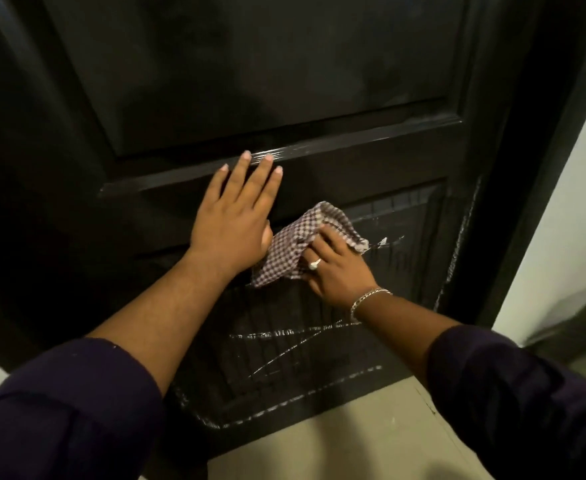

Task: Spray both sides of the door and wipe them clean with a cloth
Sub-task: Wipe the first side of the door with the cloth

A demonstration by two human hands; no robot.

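- The right hand (336,268) presses a bunched checked cloth (295,244) against the top of the door's lower panel; its fingers curl over the cloth and hold it there.
- The left hand (236,216) lies flat on the door (284,64), fingers straight and together, on the rail between the two panels, likely bracing the door against the wiping push.
- Judged from this, wiping of this side is under way. White streaks (284,336) remain across the lower panel below the cloth, and more run along the panel's bottom edge and the right edge of the door, so much of the lower part seems left to do.
- The upper panel looks dark and mostly even; whether it has been wiped cannot be told.
- The door's other side is out of sight, and no spray bottle is in view.
- Around: pale floor (354,427) beneath the door and a light wall (579,202) at right. Nothing blocks the cloth's path except the person's own left hand, just beside it.
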